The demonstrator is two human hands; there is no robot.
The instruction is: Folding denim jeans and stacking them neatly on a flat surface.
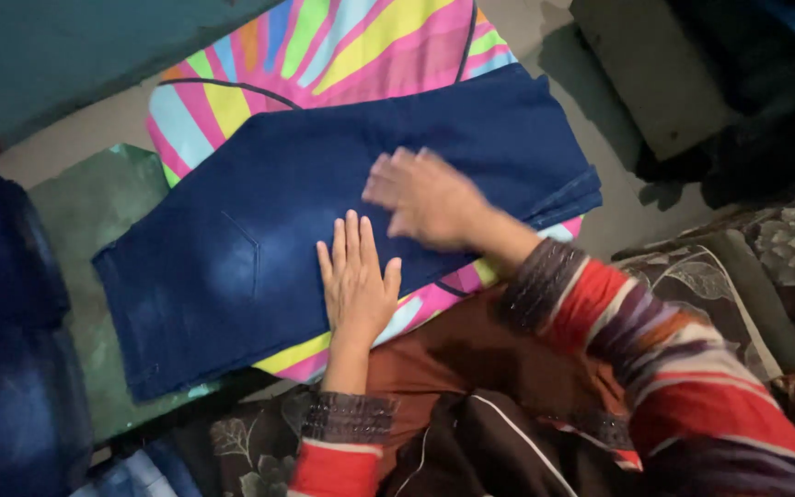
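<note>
Both hands, left hand (356, 276) and right hand (425, 196), fingers spread flat, smooth folded dark-blue denim jeans (259, 248) on a rainbow-striped mat (324, 46); another fold looks due

A home floor: bright striped mat (324, 46), floral cushions (738, 276), stacked denim (11, 350) beside bare concrete floor (563, 55).
</note>
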